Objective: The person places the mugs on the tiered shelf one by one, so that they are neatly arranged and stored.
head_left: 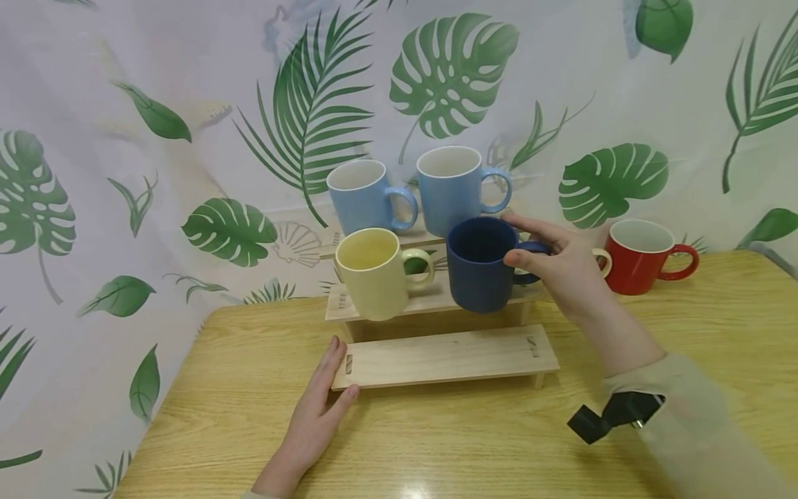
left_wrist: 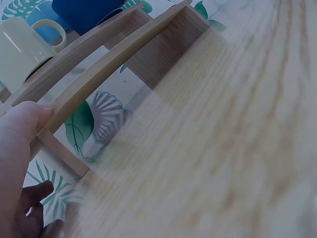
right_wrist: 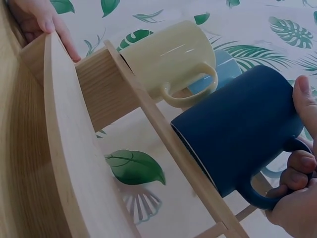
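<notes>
on the right-hand side of the middle step [head_left: 429, 298] of a wooden rack [head_left: 436, 357], or just above it, a dark blue mug [head_left: 476, 277] stood nearly upright; whether its base touched the wood could not be told. the right hand [head_left: 567, 274] gripped it, fingers curled about its handle [right_wrist: 255, 199] and one fingertip up by the rim. the left hand [head_left: 314, 416] lay against the left end of the lowest step [head_left: 499, 350], fingers fairly straight and the thumb spread wide from them, touching the wood.

beside the dark blue mug, a little apart, a pale yellow mug [head_left: 374, 284] stood on the left of the middle step. behind these, two light blue mugs [head_left: 449, 197] stood side by side on the top step [head_left: 413, 240], handles pointing right. off to the right, a red mug [head_left: 636, 263] with a white inside stood on the wood-grained table [head_left: 218, 416]. just left of it a cream handle [head_left: 608, 260] showed, the rest hidden behind the right hand. a leaf-printed cloth [head_left: 156, 222] hung behind everything, and a black strap [head_left: 632, 409] circled the right sleeve [head_left: 692, 416].
</notes>
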`<state>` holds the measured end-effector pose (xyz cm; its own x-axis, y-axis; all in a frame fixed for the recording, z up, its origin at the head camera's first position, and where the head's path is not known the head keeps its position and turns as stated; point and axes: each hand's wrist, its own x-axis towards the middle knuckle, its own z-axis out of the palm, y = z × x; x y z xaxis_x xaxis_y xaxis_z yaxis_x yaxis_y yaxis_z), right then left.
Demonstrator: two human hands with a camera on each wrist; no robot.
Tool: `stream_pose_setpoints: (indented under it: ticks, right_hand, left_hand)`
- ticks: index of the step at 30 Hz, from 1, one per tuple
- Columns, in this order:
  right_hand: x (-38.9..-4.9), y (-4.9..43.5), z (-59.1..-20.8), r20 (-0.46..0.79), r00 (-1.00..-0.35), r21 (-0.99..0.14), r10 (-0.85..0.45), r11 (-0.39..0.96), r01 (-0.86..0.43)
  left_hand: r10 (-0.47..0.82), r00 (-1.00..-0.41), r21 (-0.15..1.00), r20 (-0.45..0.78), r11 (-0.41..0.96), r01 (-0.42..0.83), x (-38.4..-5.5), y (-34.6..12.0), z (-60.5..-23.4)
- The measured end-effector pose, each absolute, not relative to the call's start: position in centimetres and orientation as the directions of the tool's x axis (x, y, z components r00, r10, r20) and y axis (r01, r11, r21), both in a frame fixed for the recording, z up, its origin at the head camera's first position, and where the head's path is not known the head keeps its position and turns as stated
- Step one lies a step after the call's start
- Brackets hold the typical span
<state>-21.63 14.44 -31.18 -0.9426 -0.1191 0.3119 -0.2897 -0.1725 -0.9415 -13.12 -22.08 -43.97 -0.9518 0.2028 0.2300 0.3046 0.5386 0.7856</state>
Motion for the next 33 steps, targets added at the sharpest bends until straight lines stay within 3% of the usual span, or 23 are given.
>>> stream_pose_setpoints:
  ticks: [18,33]
  right_hand:
    - [-22.5,13.2,-31.5,0.283,-0.957,-0.956,-0.065,-0.104,-0.276]
    - [-22.5,13.3,-31.2,0.262,-0.961,-0.94,-0.087,0.204,-0.275]
  left_hand:
    - [0.205,-0.952,0.784,0.228,0.541,0.304,-13.1,-22.1,-44.0]
    - [0.205,-0.952,0.788,0.228,0.536,0.304,-13.0,-22.0,-43.8]
